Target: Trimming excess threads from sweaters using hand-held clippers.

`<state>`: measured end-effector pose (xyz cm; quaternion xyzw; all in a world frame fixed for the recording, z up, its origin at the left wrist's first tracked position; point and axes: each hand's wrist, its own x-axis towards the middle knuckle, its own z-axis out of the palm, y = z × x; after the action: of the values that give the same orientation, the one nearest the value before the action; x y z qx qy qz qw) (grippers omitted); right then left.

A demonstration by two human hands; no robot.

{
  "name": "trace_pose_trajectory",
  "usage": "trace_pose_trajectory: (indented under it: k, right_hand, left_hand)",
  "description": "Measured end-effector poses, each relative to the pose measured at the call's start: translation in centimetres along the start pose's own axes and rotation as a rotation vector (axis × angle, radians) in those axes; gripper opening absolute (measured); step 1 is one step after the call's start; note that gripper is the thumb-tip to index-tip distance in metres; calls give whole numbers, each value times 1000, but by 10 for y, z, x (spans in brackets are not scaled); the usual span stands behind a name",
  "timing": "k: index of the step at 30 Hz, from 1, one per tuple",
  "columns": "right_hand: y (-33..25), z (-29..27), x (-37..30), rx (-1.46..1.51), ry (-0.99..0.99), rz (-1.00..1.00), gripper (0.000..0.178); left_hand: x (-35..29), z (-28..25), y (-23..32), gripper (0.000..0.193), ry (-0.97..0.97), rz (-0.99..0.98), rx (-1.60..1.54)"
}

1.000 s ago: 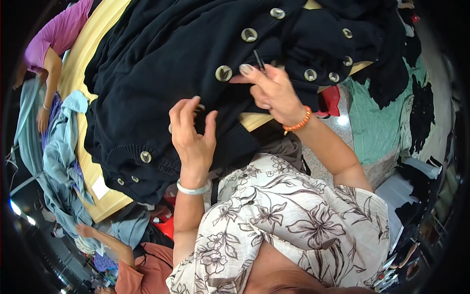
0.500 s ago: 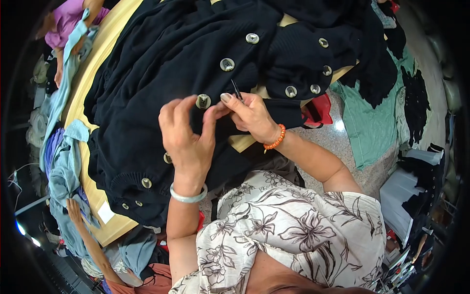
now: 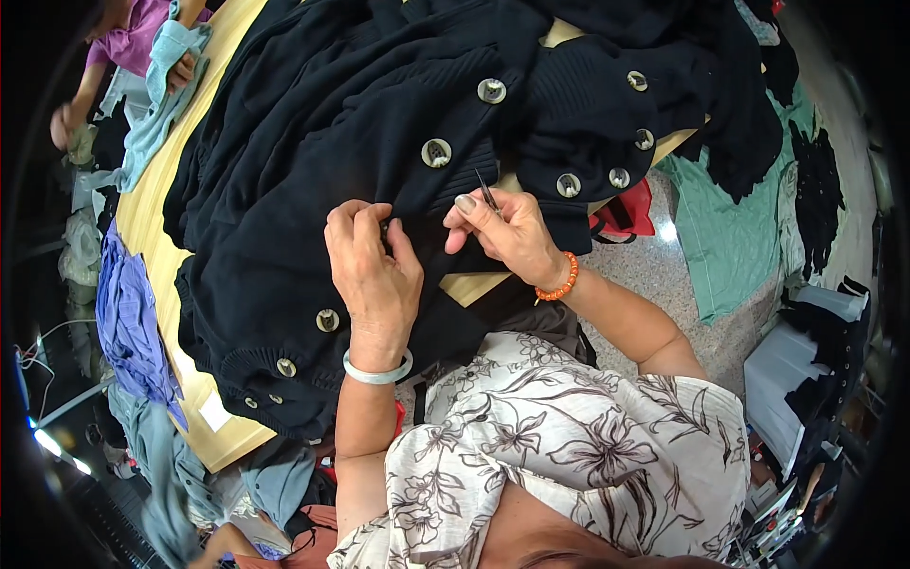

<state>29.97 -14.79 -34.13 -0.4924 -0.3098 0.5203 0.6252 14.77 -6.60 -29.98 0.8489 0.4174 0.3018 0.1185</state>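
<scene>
The left hand (image 3: 373,267) parted from the right hand (image 3: 509,235) and hid a button; the blue cloth (image 3: 171,479) came off the purple cloth (image 3: 133,322).

Dark tool (image 3: 486,192) partly hidden

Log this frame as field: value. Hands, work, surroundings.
left_hand: left hand curled at black ribbed-knit garment; grip unclear
right_hand: right hand holding slim dark pointed tool
fasteners: large round pale-rimmed buttons on black knit
surface: pale yellow wooden table
table_left_edge: crumpled purple fabric
right_side: light green fabric, lower than table
</scene>
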Motion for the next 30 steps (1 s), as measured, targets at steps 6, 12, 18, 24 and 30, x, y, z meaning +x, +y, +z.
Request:
trace_pose_trajectory:
  k: [6,12,18,24,30]
  right_hand:
    - [3,-7,-6,-182,-91,-125,25]
    - [-18,0,-13,-484,-208,-106,31]
    - [-30,4,-12,-522,-217,-9,30]
    - [-20,-4,-13,-492,-123,-67,26]
    - [-20,-11,-15,-518,-101,-57,25]
  left_hand:
    - [-9,-12,-6,7,24,-61,-221]
    - [-21,-12,-18,4,65,-72,-340]
    - [-21,-17,-12,10,113,-97,-383]
    - [-8,-17,1,30,46,3,-202]
    - [-4,6,-1,23,25,17,-25]
